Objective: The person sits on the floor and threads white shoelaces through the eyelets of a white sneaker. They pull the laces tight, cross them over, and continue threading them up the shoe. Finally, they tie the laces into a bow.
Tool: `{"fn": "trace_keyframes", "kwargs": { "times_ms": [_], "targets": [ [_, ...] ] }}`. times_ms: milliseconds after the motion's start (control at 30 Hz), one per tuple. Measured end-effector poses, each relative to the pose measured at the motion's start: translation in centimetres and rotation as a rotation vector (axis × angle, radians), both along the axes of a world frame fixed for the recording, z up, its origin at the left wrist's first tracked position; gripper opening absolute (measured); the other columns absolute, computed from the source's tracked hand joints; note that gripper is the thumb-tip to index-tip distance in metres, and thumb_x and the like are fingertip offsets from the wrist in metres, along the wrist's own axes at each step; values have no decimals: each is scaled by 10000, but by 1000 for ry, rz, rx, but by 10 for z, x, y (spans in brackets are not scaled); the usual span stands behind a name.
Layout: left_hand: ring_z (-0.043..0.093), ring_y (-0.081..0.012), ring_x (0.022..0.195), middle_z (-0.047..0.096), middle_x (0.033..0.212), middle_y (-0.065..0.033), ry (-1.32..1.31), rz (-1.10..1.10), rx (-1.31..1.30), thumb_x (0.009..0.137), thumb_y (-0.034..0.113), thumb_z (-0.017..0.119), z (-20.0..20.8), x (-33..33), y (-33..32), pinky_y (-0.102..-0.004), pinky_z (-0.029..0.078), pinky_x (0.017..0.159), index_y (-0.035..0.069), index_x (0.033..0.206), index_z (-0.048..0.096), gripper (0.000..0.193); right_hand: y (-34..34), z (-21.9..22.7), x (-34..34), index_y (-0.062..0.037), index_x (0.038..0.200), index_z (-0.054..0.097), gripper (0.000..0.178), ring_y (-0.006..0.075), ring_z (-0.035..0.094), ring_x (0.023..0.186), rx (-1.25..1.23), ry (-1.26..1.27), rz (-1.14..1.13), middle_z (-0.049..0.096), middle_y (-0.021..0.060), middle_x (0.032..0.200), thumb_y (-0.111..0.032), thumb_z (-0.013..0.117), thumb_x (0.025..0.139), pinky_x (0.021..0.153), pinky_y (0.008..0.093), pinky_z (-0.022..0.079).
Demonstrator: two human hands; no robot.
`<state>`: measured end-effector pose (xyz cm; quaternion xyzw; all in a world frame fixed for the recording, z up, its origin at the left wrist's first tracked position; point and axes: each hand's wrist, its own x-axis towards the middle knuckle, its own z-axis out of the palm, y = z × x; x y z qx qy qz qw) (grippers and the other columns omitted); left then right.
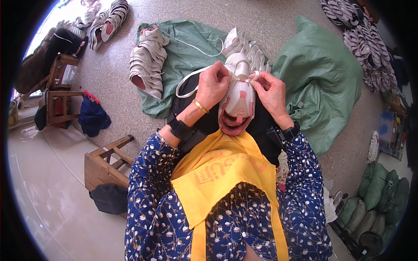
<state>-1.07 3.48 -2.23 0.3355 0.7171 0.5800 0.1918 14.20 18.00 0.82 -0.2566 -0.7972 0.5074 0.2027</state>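
A white shoe upper (239,104) with a pink lining and heel tab lies over my dark-clad lap, its opening toward me. My left hand (213,86) is closed in a pinch on a white shoelace (178,90) at the left of the upper's eyelets. From that hand the lace loops out to the left. My right hand (271,95) pinches the lace on the right side, thumb and forefinger close together near the tongue. The lace crosses the upper between both hands. Exactly how it threads there is partly hidden by my fingers.
Nested white uppers (149,61) lie on a green sack (187,48) on the floor, with more uppers (248,45) beyond my hands. A bulging green sack (320,82) sits at the right. Wooden stools (102,167) stand left; bundled uppers (370,56) lie far right.
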Motion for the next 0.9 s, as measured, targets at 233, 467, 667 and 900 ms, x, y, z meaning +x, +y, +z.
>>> {"fn": "trace_keyframes", "kwargs": {
  "times_ms": [233, 467, 667, 900],
  "targets": [
    [657, -214, 653, 650, 740, -122, 159, 5, 9, 829, -31, 656, 6, 8, 1, -327, 513, 620, -11, 887, 594, 87, 2, -4, 0, -4, 1021, 740, 126, 85, 719, 796, -27, 11, 4, 768, 53, 866, -19, 730, 896, 716, 250, 577],
    [662, -284, 666, 644, 752, -165, 339, -75, 43, 827, -33, 650, -1, 4, 5, -370, 510, 615, -16, 874, 564, 99, 12, -2, -3, 11, 983, 730, 129, 89, 714, 772, -102, -52, 30, 762, 51, 842, -38, 765, 869, 705, 260, 580],
    [633, -258, 648, 610, 738, -135, 231, 13, 23, 829, -32, 658, 0, 9, 6, -360, 509, 606, -8, 899, 557, 125, 10, 3, -5, 18, 852, 673, 203, 146, 724, 704, 78, -118, -73, 736, 87, 776, -118, 822, 832, 664, 294, 575],
    [610, -393, 762, 579, 819, -180, 272, 31, -10, 824, -16, 634, 5, 13, 5, -462, 494, 668, 12, 934, 545, 144, 0, 5, -2, 2, 874, 697, 175, 180, 730, 693, 170, -38, -82, 736, 96, 758, -134, 804, 850, 658, 308, 566]
  ]
}}
